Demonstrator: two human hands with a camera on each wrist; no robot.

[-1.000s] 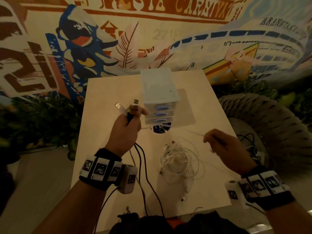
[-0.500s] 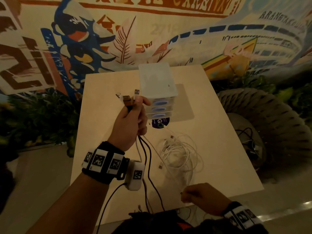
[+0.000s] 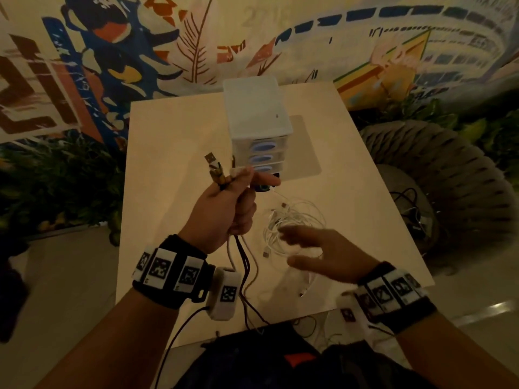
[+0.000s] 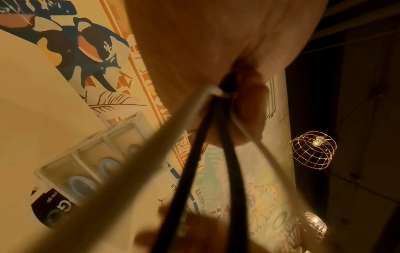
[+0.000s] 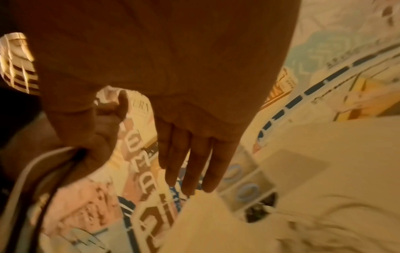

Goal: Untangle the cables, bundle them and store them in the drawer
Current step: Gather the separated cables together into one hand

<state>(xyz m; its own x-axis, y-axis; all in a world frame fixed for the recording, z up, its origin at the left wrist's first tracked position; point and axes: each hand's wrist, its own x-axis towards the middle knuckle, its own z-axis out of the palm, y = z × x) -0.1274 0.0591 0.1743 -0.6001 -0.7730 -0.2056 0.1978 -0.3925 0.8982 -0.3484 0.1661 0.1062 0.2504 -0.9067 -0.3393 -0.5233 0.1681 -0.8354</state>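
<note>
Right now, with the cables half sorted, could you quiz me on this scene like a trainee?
1. True or false: the left hand grips a bunch of cables with their plugs sticking up.
2. Where does the white cable tangle lie? A) in a drawer B) on the table in front of the drawer unit C) in the right hand
3. Fill in: the right hand's fingers are ____ and hold nothing.

Key: 1 true. 2 B. 3 straight; the hand hovers open by the tangle.
</note>
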